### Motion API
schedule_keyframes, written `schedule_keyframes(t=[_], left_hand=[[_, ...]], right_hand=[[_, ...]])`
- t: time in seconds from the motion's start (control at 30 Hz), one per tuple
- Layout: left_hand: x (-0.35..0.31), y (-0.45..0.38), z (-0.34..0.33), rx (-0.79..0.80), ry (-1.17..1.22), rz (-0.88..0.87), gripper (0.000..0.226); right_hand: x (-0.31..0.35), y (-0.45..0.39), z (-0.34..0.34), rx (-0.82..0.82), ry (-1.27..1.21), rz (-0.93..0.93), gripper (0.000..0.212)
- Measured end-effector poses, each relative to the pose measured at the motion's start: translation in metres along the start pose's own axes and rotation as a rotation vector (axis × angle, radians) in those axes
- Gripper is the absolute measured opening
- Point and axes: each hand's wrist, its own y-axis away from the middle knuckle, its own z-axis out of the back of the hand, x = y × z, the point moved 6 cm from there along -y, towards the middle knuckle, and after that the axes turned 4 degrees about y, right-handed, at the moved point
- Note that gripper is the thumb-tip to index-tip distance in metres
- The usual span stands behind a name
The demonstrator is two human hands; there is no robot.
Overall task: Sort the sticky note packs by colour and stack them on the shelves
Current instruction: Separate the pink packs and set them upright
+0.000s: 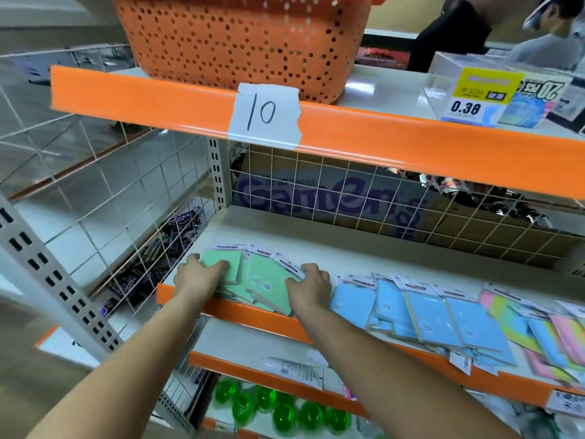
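Green sticky note packs [253, 280] lie in a loose, fanned pile at the left end of the middle shelf [364, 248], close to its orange front edge. In the head view, both hands reach to this pile from below. The left hand [198, 274] rests on the left side of the pile, with its fingers bent over the top of the leftmost green pack and the fingertips on its face. The right hand [311, 285] is at the right side of the same pile; its fingers are curled around the right edge of the green packs, so the pile sits between the two hands. Whether the right thumb is under the packs, I cannot tell.

Just beside the right hand, to its right, blue sticky note packs [427, 312] lie spread on the same shelf, overlapping each other. Further right are multicolour packs [531, 324] in pink, yellow and blue, partly blurred.

On the upper shelf stands an orange perforated basket [240, 42], and a paper label with "10" [266, 114] is taped to the orange edge under it. A price tag showing 0.38 [474, 96] stands to the right. Behind the wire grid at the back is a cardboard box [332, 201] with blue letters. On the lowest shelf, green round objects [285, 410] are visible.
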Motion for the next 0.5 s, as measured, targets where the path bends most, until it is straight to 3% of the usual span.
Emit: schedule_keyframes(t=[0.17,0.3,0.5], left_hand=[[-0.0066,0.0016,0.0013,-0.04,-0.051,-0.041,0.074],[-0.0032,-0.0007,-0.0022,0.039,0.003,-0.078,0.071],[-0.0023,0.0011,-0.0033,0.067,0.026,-0.096,0.068]], right_hand=[[-0.0037,0.0012,0.0013,-0.007,0.103,0.014,0.033],[-0.0051,-0.0001,-0.001,0.037,0.152,0.001,0.033],[-0.0022,-0.0027,0.0004,0.114,-0.062,0.026,0.034]])
